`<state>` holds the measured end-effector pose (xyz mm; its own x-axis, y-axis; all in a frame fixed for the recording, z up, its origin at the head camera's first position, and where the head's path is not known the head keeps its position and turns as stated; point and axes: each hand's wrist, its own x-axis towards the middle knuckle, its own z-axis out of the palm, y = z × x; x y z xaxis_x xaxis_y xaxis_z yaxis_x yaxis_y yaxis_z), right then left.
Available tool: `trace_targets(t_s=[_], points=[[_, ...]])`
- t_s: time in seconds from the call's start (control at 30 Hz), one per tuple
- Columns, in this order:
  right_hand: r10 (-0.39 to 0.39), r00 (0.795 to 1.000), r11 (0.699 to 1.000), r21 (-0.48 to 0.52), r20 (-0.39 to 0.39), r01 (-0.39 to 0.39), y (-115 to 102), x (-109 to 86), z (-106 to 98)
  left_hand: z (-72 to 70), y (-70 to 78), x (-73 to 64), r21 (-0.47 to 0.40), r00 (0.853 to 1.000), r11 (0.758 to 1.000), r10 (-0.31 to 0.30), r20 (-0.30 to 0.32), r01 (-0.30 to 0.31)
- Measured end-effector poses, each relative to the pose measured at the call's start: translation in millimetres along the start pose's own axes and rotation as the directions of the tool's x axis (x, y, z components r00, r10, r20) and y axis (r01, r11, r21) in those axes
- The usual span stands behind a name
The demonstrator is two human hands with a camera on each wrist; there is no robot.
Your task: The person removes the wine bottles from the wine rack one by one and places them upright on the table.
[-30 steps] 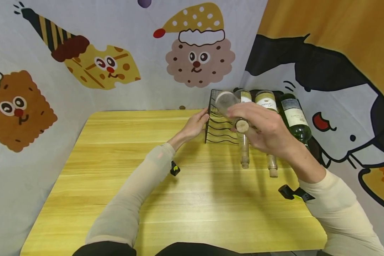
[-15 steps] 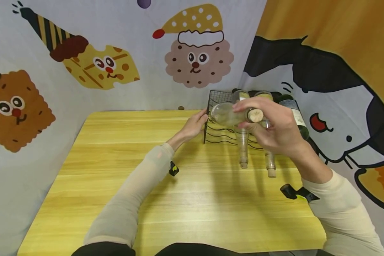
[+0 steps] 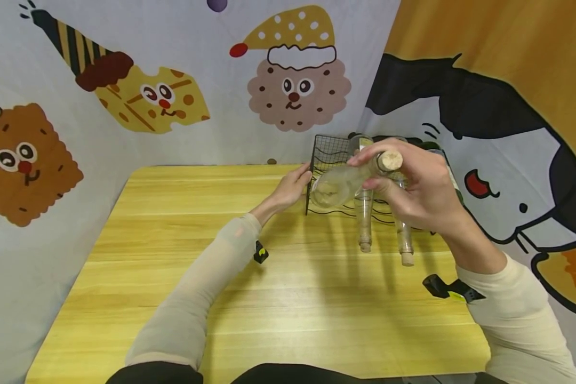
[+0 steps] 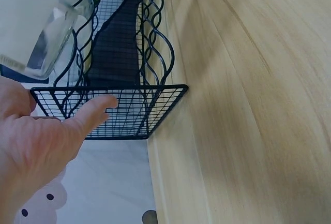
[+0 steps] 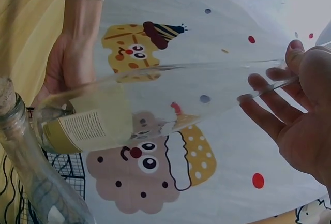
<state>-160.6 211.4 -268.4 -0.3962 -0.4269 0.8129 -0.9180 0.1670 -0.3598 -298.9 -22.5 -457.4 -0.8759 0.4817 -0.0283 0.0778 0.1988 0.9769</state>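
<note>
My right hand [image 3: 417, 186] pinches a clear glass wine bottle [image 3: 338, 186] by its neck, thumb and fingers around it. The bottle lies tilted above the left part of a black wire wine rack [image 3: 324, 152], its cork toward me and its base to the left. A pale label [image 5: 88, 128] shows in the right wrist view. My left hand [image 3: 288, 189] rests against the rack's left mesh side, fingers mostly straight; in the left wrist view one finger lies across the mesh [image 4: 129, 115], other fingertips hidden.
Two more corked clear bottles, one left [image 3: 364, 226] and one right [image 3: 405, 242], lie in the rack with necks pointing forward. A green bottle [image 3: 429, 145] is mostly hidden behind my right hand. The wooden table [image 3: 288, 309] meets a printed cloth backdrop [image 3: 173, 32].
The held bottle has swung from over the rack's back toward its front-left, its base lowering and its cork moving right and up. My right hand shifted slightly right. My left hand stayed put.
</note>
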Motion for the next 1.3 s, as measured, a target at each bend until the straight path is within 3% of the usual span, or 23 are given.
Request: trace_targets(t_s=[0.17,0.43,0.7,1.07,1.3], points=[[0.083,0.995,0.992,0.086,0.062,-0.089,-1.1,-1.2,-0.1,-0.5,1.0,0.2,0.022,1.0,1.0,-0.001,0.003,0.001],[0.185,0.971,0.977,0.079,0.15,-0.198,4.9,-7.3,10.3,0.3,-0.3,0.2,0.013,1.0,1.0,-0.01,-0.002,0.01],[0.229,0.955,0.967,0.066,0.189,-0.245,12.8,-13.9,20.7,2.7,-0.2,1.3,-0.011,1.0,1.0,-0.021,-0.021,0.021],[0.204,0.957,0.964,0.128,0.208,-0.234,24.2,-20.7,38.0,1.6,-0.4,2.9,0.026,0.999,1.0,-0.016,-0.034,0.017],[0.25,0.945,0.953,0.118,0.211,-0.278,28.2,-23.3,43.7,2.9,-0.7,3.0,0.015,0.999,1.0,-0.009,-0.034,0.01]])
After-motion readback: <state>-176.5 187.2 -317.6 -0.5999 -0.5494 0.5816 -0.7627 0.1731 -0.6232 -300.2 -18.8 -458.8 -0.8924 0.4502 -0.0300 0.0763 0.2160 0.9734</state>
